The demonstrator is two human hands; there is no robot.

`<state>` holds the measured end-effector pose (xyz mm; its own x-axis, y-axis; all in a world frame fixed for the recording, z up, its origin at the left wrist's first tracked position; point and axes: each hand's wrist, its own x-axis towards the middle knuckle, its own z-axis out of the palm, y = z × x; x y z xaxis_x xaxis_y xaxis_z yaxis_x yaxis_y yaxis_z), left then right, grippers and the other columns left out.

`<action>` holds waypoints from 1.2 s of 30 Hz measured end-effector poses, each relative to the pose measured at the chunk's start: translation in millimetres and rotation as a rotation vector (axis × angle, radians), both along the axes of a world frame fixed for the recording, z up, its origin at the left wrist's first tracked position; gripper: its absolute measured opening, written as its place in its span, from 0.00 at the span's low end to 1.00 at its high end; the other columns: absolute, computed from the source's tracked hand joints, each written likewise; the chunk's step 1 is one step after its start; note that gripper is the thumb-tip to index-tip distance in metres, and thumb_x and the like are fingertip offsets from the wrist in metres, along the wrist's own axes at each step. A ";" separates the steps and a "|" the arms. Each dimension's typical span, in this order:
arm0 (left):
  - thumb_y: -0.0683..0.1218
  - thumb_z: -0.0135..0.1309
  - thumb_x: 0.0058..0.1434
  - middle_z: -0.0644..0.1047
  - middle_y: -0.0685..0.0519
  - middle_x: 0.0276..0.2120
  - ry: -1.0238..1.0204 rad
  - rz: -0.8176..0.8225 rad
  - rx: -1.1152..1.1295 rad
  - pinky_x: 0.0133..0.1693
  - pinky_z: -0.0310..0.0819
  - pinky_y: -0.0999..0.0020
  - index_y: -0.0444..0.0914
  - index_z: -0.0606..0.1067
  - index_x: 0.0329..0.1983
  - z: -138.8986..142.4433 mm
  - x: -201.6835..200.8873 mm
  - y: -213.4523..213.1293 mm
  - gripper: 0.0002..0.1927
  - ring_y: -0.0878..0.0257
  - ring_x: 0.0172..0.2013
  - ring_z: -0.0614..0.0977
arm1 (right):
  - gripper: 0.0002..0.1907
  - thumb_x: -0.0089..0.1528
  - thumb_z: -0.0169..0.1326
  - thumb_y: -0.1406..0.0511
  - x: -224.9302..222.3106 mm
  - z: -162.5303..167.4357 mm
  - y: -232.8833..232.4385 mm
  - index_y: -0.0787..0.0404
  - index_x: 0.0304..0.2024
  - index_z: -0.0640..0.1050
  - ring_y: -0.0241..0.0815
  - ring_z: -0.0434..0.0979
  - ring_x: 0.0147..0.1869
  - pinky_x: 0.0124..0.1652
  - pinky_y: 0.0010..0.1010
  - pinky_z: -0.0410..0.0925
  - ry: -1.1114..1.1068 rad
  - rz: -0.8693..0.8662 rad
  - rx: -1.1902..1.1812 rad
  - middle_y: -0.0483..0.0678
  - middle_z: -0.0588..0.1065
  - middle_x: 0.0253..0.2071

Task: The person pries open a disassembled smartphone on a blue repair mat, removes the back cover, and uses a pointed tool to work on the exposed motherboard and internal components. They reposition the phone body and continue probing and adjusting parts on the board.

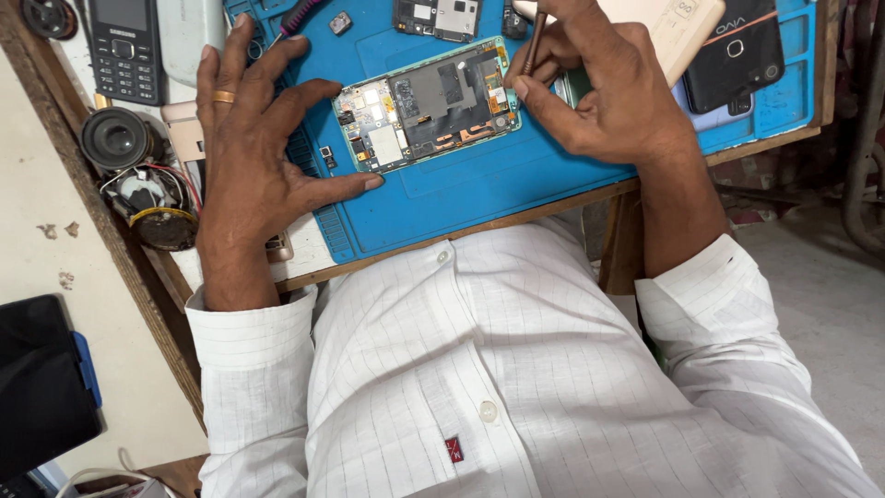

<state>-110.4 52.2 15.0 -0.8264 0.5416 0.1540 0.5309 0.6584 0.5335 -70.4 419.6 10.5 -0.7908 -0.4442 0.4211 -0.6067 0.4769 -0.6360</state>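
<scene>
On the smooth blue mat (479, 198) I see an opened phone (426, 106), boards bare; my left hand (253, 152) lies flat and spread beside it, my right hand (599, 88) pinches a thin brown tool (534, 41); a keypad phone (124, 48) sits upper left

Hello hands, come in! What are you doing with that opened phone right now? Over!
Left hand flat on blue mat, steadying opened phone. Right hand pinching thin brown tool at phone's edge. Nothing in the way.

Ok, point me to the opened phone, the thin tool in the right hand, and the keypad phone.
opened phone (426, 103): head view, on its dark centre shield.
thin tool (534, 44): head view, on the brown shaft above the fingers.
keypad phone (125, 57): head view, on its keypad.
</scene>
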 end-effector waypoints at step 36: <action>0.74 0.76 0.33 0.71 0.49 0.70 0.014 0.004 0.021 0.75 0.30 0.38 0.45 0.83 0.53 -3.5 0.5 -0.1 0.47 0.43 0.76 0.53 | 0.33 0.75 0.61 0.74 4.4 2.9 -8.5 0.57 0.75 0.57 0.42 0.87 0.52 0.51 0.26 0.80 -0.076 -0.009 -0.071 0.54 0.82 0.47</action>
